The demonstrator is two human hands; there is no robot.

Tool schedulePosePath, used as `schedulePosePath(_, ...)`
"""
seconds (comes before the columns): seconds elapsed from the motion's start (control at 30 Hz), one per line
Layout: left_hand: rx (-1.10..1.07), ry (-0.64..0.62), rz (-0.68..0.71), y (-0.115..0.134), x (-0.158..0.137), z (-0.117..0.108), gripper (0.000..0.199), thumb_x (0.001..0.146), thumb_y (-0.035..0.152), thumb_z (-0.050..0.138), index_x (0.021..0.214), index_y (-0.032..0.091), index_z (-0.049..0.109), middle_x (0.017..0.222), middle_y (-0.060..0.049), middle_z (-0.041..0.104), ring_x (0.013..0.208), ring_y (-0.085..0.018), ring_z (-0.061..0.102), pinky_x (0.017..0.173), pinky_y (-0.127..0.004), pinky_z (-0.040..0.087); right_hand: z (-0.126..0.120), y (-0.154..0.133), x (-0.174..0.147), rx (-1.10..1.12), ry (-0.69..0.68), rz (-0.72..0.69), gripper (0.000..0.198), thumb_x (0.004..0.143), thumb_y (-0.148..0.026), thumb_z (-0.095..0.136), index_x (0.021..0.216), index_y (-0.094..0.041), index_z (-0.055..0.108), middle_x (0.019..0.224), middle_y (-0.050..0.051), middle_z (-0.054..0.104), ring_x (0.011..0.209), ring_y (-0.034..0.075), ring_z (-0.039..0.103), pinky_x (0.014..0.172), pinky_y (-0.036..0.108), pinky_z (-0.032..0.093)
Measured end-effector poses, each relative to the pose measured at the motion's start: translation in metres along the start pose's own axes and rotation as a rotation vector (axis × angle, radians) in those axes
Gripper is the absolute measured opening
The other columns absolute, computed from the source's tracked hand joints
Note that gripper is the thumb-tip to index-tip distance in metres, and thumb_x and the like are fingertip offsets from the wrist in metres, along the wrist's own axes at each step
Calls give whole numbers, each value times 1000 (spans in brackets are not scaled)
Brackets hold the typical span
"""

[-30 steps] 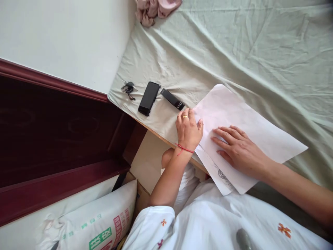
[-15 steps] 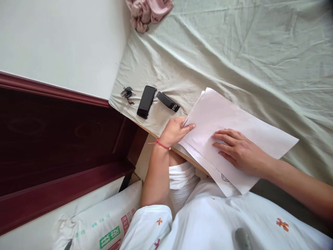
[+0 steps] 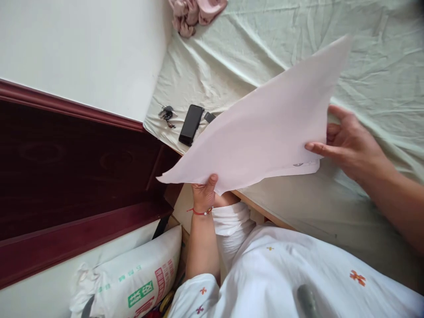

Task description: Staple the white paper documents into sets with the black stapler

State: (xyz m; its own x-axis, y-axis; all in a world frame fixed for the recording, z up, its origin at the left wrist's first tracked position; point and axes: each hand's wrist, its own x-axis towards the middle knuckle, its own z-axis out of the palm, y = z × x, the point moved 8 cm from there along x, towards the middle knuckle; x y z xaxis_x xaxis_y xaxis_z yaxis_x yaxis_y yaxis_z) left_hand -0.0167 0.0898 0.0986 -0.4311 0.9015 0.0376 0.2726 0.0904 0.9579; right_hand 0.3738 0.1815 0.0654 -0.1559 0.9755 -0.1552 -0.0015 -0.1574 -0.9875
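White sheets of paper (image 3: 258,128) are held up at a tilt between my two hands, above the cloth-covered surface. At their lower left edge my left hand (image 3: 204,191) grips them, thumb on top and the other fingers hidden underneath. My right hand (image 3: 347,141) pinches the right edge, thumb in front and fingers behind. A second layer with a printed mark shows along the lower right edge. Beyond the paper lies a black stapler-like object (image 3: 209,117), mostly covered by the sheets. A black phone (image 3: 191,125) rests to its left.
Keys (image 3: 167,113) lie left of the phone on the pale green cloth (image 3: 374,79). Pink fabric (image 3: 195,15) is bunched at the far edge. A dark red wooden panel (image 3: 73,163) stands at left, with a printed white sack (image 3: 139,274) below it.
The sheets have been lifted and turned from lying on the surface. My right hand has gone from flat on top to gripping the right edge; my left hand has shifted lower.
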Motion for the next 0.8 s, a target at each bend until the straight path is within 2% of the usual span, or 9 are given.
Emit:
schedulePosePath(0.07,-13,-21,12,1,2,4,72,71,68,88,129,26,75,120,-9,80,128,-29,72,119,-43,53,9,-5,11,186,-94,115,78,76,-38,94,145,-21,62,124,13,77,113,27,74,101,46,61)
schedulePosePath(0.13,-17,-17,21,6,5,6,73,73,70,86,130,26,74,122,-9,80,130,-30,70,117,-44,54,16,-15,17,218,-146,200,45,72,-38,97,107,-17,79,106,10,81,97,26,75,92,45,64)
schedulePosePath(0.23,-50,25,60,22,10,1,69,74,70,85,130,31,74,123,-7,79,132,-30,69,114,-46,58,15,-51,24,132,-103,34,30,68,-36,98,74,-16,76,91,5,79,83,20,72,84,42,65)
schedulePosePath(0.33,-139,16,83,33,15,-3,66,67,67,90,124,38,76,121,-4,80,128,-30,71,108,-48,61,18,-85,26,-4,-166,-173,30,69,-37,95,67,-16,74,77,1,73,75,16,66,78,37,63)
schedulePosePath(0.43,-149,-93,6,17,20,7,66,61,70,92,117,37,78,117,-5,80,122,-30,73,104,-48,63,31,-84,30,-156,-398,-165,39,66,-48,94,76,-13,79,73,0,71,74,16,65,80,37,61)
schedulePosePath(0.5,-110,-116,-60,-2,23,15,69,59,72,92,114,33,79,114,-7,80,117,-30,74,104,-49,62,32,-74,36,-221,-462,-137,48,66,-52,93,87,-12,81,79,1,74,79,18,67,83,37,60)
schedulePosePath(0.63,-47,-8,-69,-22,26,22,77,60,72,92,119,24,77,113,-9,80,114,-28,75,114,-48,55,29,-61,45,-280,-391,-182,41,76,-52,89,81,-14,77,80,2,73,74,16,63,73,32,60)
schedulePosePath(0.73,-77,56,19,-7,26,13,75,67,68,91,127,27,74,120,-8,79,122,-27,73,117,-45,53,29,-72,43,-225,-314,-264,37,78,-51,88,81,-16,76,83,1,74,77,16,65,79,34,62)
schedulePosePath(0.8,-78,32,73,5,27,6,73,69,72,87,128,32,74,123,-6,78,124,-28,72,114,-46,55,31,-86,40,-179,-304,-328,37,79,-51,87,81,-17,75,82,-1,72,77,15,65,81,35,62)
